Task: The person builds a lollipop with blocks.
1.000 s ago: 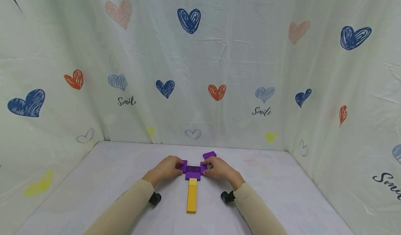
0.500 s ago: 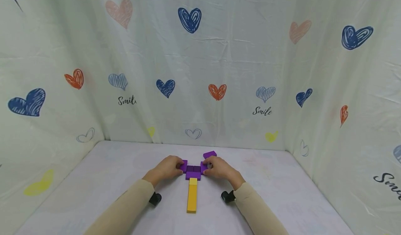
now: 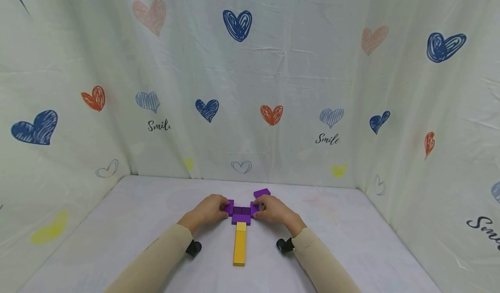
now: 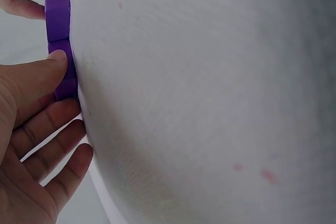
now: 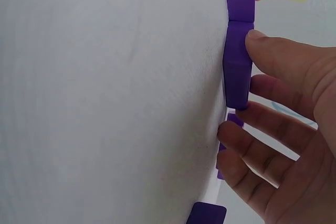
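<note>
My left hand pinches a purple block at the left end of a small block figure on the table. Thumb and fingers span that block in the left wrist view. On the opposite side, my right hand pinches another purple block, its thumb on the near end. Two dark purple squares sit between the held blocks, with a purple block along their front. A long yellow block, topped by a small yellow piece, runs toward me.
A loose purple block lies just beyond my right hand. More purple pieces show low in the right wrist view. The white table is bounded by a curtain printed with hearts. Black wrist cameras hang under both sleeves.
</note>
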Action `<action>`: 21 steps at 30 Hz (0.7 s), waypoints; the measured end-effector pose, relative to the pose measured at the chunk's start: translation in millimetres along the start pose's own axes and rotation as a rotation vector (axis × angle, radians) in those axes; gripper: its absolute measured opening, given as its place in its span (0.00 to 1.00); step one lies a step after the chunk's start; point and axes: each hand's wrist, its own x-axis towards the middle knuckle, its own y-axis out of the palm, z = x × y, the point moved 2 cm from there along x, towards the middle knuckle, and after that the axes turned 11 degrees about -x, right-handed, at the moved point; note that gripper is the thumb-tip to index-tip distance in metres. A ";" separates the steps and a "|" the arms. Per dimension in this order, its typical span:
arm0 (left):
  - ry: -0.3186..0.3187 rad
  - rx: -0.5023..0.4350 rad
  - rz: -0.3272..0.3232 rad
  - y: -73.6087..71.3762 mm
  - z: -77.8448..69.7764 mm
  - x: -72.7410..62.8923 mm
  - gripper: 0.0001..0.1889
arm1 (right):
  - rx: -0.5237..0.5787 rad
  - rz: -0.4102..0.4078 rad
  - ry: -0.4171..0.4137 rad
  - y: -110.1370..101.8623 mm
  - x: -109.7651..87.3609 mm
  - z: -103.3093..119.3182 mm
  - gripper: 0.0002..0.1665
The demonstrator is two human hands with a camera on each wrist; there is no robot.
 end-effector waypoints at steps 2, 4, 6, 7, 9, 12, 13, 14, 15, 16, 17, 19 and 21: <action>-0.002 -0.002 0.001 -0.2 -0.7 -0.3 0.20 | 0.003 -0.001 0.000 0.0 0.0 -0.6 0.22; -0.007 -0.003 0.001 0.0 -1.0 -0.6 0.20 | 0.007 0.000 -0.002 0.0 0.0 -1.0 0.22; -0.018 -0.004 0.003 0.3 -0.8 -0.7 0.21 | 0.006 0.002 -0.004 0.2 0.0 -1.5 0.22; -0.020 -0.003 0.003 0.3 -0.7 -0.8 0.21 | 0.005 0.003 -0.004 0.3 0.0 -1.7 0.23; -0.023 -0.002 0.002 0.3 -0.7 -0.7 0.21 | 0.005 0.003 -0.005 0.5 0.3 -2.0 0.23; -0.023 -0.001 0.002 -0.2 -1.2 -0.9 0.21 | 0.008 0.001 -0.005 0.6 0.7 -2.3 0.23; -0.021 -0.001 0.001 -0.5 -1.8 -1.1 0.21 | 0.009 0.000 -0.006 0.7 0.8 -2.4 0.23; -0.022 -0.003 0.001 -0.6 -2.2 -1.4 0.21 | 0.009 0.001 -0.006 0.8 0.8 -2.4 0.23; -0.024 -0.003 0.002 -0.7 -2.5 -1.8 0.21 | 0.011 0.002 -0.006 0.8 0.7 -2.5 0.23; -0.025 -0.004 0.003 -0.9 -2.9 -2.1 0.20 | 0.011 0.003 -0.005 0.8 0.6 -2.5 0.23; -0.023 -0.003 0.002 -1.1 -2.9 -2.1 0.20 | 0.011 0.005 -0.005 0.8 0.5 -2.6 0.24; -0.023 -0.005 0.002 -1.1 -3.2 -2.4 0.20 | 0.013 0.008 -0.006 0.8 -0.1 -2.9 0.24; -0.022 -0.003 0.002 -0.8 -2.8 -2.1 0.20 | 0.018 0.009 -0.015 0.2 -0.7 -3.8 0.24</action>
